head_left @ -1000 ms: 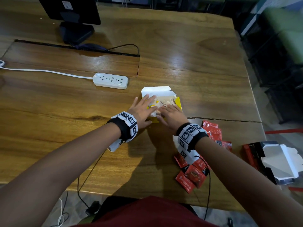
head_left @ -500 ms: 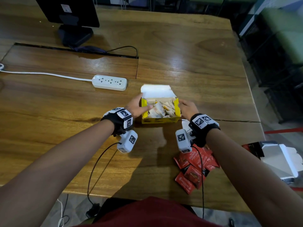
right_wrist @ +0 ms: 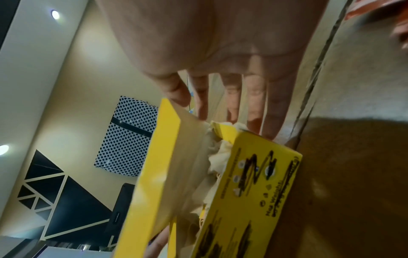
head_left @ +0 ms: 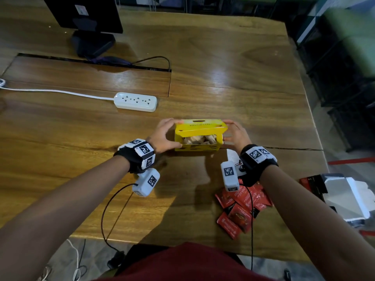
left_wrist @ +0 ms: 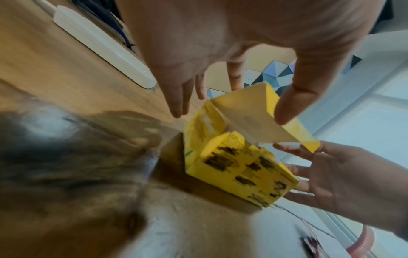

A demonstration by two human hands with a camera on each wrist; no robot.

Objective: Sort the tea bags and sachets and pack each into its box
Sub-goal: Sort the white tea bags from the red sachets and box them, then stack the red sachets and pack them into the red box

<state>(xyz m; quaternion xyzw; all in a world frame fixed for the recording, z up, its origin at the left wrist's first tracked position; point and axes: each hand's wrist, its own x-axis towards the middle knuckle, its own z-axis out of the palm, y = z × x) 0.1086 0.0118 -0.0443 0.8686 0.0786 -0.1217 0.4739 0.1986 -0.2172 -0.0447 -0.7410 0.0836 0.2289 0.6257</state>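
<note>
The yellow tea box (head_left: 199, 147) stands mid-table with pale tea bags (head_left: 197, 139) showing inside. Its lid (head_left: 200, 127) is folded halfway down towards me. My left hand (head_left: 164, 134) grips the lid's left end, with the thumb (left_wrist: 284, 108) on the lid's inner face (left_wrist: 247, 111) and the fingers behind it. My right hand (head_left: 235, 134) holds the lid's right corner, and its fingers (right_wrist: 271, 111) lie along the box's end (right_wrist: 253, 192). A pile of red sachets (head_left: 241, 207) lies under my right forearm, near the front edge.
An open red and black box (head_left: 345, 191) with a white inside lies at the table's right edge. A white power strip (head_left: 136, 102) and its cable lie to the left behind the box. A monitor stand (head_left: 91, 43) is at the far left.
My hands left the tea bags and went to the box's two sides. The lid, which lay open at the back, has swung forward over the box.
</note>
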